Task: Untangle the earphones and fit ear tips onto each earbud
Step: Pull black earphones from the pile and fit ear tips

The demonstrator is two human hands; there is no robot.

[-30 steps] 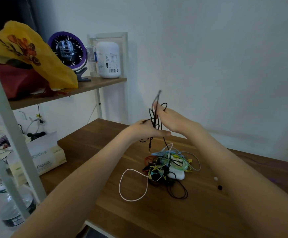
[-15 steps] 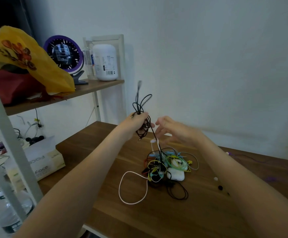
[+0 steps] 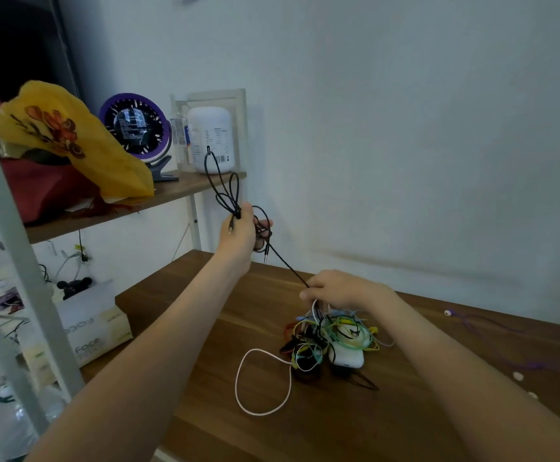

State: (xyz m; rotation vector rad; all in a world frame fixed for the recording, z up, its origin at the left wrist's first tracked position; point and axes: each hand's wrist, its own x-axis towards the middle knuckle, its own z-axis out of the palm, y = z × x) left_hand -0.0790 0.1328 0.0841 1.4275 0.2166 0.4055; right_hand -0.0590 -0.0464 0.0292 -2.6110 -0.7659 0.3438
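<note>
Two hands share one black cord (image 3: 285, 266): the fingers (image 3: 266, 223) of the raised left hand (image 3: 240, 233) are curled tight round a bunch of its loops, with a slim metal plug (image 3: 265, 258) dangling just below. The right hand (image 3: 342, 290) sits low, its fingers (image 3: 308, 295) pinching the same cord where it dives into the heap (image 3: 330, 338) of earphones. A white lead may be caught in that pinch too, though I cannot be sure. Between the hands the cord runs straight and taut, so the step in hand looks like untangling, drawing this one thin, braided-looking lead clear of the rest. The next move probably calls for the right hand to pin or part the heap while the left draws gently, since a hard tug would likely cinch the knots. The heap itself is a soft snarl of thin rubbery wires in green, yellow, red, white and black, lying on the wood-grain desk (image 3: 158, 305) round a smooth, rounded white case (image 3: 347, 358). One white loop (image 3: 236, 385) sprawls out to the left. Small pale ear tips (image 3: 517, 375) lie well apart to the right, near a purple earphone (image 3: 447, 313), none fitted yet.
</note>
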